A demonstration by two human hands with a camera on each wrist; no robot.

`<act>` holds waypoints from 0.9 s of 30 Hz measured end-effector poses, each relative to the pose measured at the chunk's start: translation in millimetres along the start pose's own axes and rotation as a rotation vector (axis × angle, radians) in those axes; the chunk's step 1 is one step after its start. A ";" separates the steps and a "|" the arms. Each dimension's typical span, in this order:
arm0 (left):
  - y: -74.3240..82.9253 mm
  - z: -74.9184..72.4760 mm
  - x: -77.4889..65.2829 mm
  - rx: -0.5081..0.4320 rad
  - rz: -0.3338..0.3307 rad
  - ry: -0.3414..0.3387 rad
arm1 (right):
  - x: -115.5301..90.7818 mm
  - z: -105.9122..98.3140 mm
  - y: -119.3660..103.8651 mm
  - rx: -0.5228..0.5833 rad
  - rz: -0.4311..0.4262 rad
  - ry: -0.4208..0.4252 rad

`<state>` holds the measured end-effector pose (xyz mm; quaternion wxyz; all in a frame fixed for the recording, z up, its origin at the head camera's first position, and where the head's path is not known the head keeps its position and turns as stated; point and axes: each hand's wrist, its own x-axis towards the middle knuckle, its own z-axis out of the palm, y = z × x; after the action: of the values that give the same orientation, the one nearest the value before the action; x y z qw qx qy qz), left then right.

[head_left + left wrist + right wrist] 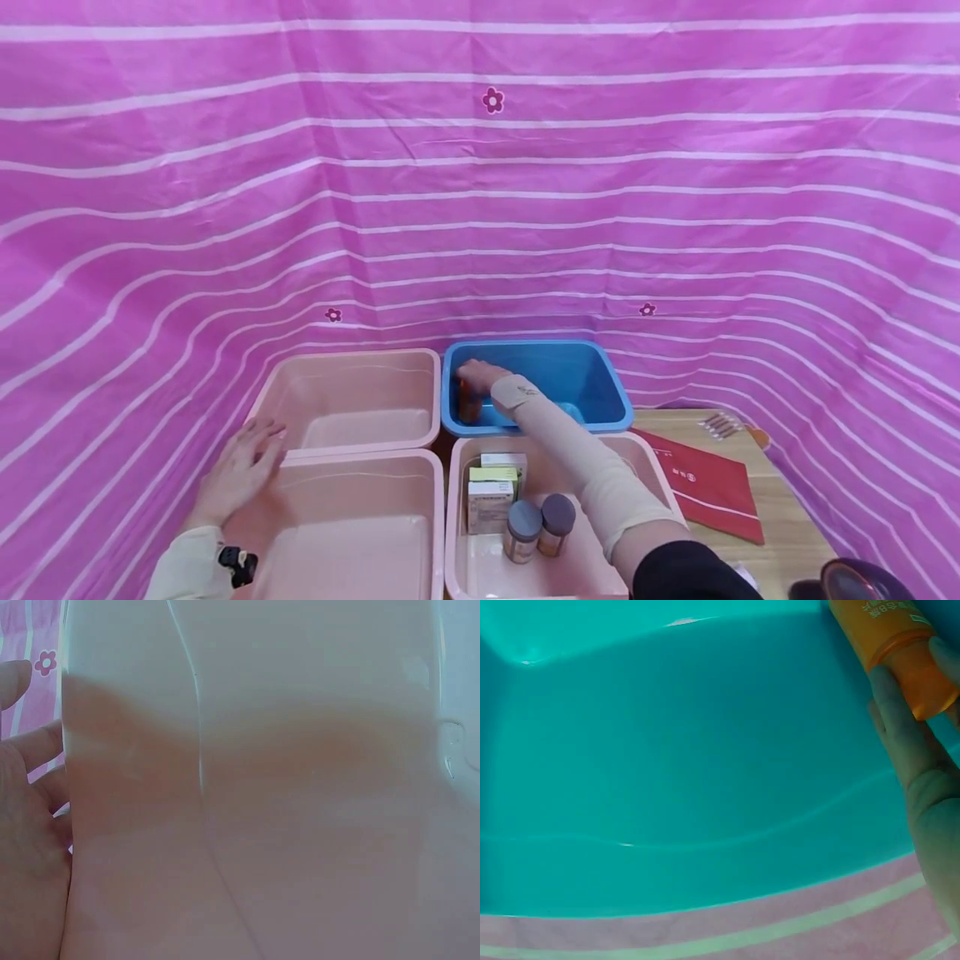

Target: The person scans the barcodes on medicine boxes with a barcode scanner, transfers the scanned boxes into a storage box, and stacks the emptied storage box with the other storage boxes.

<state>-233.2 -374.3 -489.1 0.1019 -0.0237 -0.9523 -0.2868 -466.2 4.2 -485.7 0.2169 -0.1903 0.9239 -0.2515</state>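
Observation:
Inside the blue bin (551, 348), at its left end, my right hand (483, 377) pinches an orange bottle (469, 408) near its top. The right wrist view shows the thumb and fingers (900, 727) on either side of the orange cap (924, 679), with pale lettering on the bottle's body. My left hand (243, 467) lies at the outer left side of two pink bins, one far (435, 375) and one near (437, 517). Its fingers are loosely extended and hold nothing. In the left wrist view, a bin wall hides part of those fingers (41, 746).
Another pink bin (453, 533) holds several medicine boxes (489, 507) and two grey-capped bottles (522, 529). A red folder-like sheet (705, 487) lies on the wooden table (787, 517), near some small thin items (722, 426). A striped pink curtain (480, 200) stands behind.

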 end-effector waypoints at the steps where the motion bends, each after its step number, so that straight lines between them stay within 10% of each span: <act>1: 1.6 2.0 0.0 -0.002 0.000 -0.002 | -0.8 1.0 2.3 0.033 0.024 0.003; 7: 8.3 8.7 2.4 -0.007 0.011 -0.009 | -6.9 -3.3 12.0 0.070 0.089 0.028; 14: 6.3 5.6 4.8 0.016 0.018 -0.018 | -37.0 -35.2 -6.2 -0.539 -0.285 0.032; 21: -1.5 1.7 7.3 0.033 0.029 -0.009 | -134.6 -61.8 -34.7 -0.584 -0.505 0.111; 27: -8.0 5.7 6.5 0.024 0.045 -0.006 | -218.6 -25.7 -16.5 -0.632 -0.684 0.095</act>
<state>-241.4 -377.9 -496.7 0.1056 -0.0445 -0.9552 -0.2729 -292.7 101.5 -390.0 0.0102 -0.5290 0.8482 -0.0231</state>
